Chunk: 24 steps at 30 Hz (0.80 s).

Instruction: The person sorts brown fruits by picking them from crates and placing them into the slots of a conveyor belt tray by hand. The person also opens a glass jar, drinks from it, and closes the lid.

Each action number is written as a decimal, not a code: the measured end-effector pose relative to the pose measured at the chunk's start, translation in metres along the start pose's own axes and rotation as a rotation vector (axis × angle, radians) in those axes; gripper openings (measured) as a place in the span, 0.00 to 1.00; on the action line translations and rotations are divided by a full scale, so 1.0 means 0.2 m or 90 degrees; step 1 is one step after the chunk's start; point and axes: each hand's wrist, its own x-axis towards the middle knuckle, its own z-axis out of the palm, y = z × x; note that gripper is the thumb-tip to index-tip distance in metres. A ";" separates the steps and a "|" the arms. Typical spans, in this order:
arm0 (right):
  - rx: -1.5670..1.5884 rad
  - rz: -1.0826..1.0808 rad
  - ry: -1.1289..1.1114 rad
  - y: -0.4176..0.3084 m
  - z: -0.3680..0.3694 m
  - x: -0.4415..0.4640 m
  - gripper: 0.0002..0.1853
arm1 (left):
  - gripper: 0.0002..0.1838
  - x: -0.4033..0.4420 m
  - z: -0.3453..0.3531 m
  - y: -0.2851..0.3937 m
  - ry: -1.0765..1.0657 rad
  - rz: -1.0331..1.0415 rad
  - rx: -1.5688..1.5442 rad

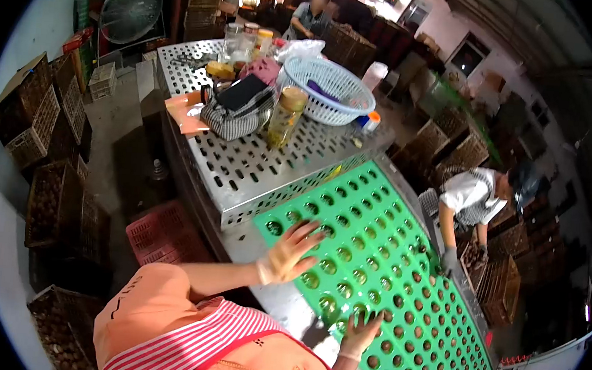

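Note:
My left hand (289,253), in what looks like a thin pale glove, hovers over or rests lightly on the green perforated panel (402,249), its fingers spread and nothing held. Around it are round holes that glow with light from below. Lower down, my right hand (359,337) is at the panel's near side, fingers apart, beside the edge of the filled holes. Small brown round items (386,346) sit in many holes right of it; their exact kind is too small to tell. Whether the right fingertips touch one is unclear.
Beyond the panel, a slotted metal table (241,174) bears a blue basket (327,93), a jar (287,118) and a checked bag (243,108). At right, a gloved co-worker (475,199) bends over a crate (500,291). A red crate (167,234) lies on the floor, left.

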 end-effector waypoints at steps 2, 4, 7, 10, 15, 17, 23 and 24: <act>0.297 0.139 -0.030 0.06 0.07 -0.05 0.34 | 0.28 0.20 -0.05 0.13 0.062 0.074 -0.112; 0.442 0.238 -0.017 0.11 0.21 -0.17 0.32 | 0.33 0.12 0.08 0.28 -0.053 0.131 -0.185; 0.348 0.033 -0.218 0.36 0.30 -0.45 0.24 | 0.38 -0.13 0.22 0.41 -0.605 0.222 -0.169; 0.068 0.242 0.014 0.48 -0.02 -0.76 0.27 | 0.31 -0.52 0.38 0.37 -0.731 0.146 -0.418; -0.086 0.070 0.033 0.43 -0.10 -1.23 0.07 | 0.24 -0.64 0.32 0.73 -0.882 0.123 -0.640; -0.134 -0.110 0.165 0.48 -0.15 -1.30 0.07 | 0.24 -0.63 0.42 0.87 -1.011 0.225 -0.602; -0.306 -0.002 0.509 0.18 -0.60 -1.79 0.15 | 0.31 -0.78 0.75 1.35 -0.975 0.306 -0.637; -0.377 -0.006 0.629 0.17 -0.74 -1.88 0.18 | 0.34 -0.82 0.84 1.43 -0.967 0.322 -0.588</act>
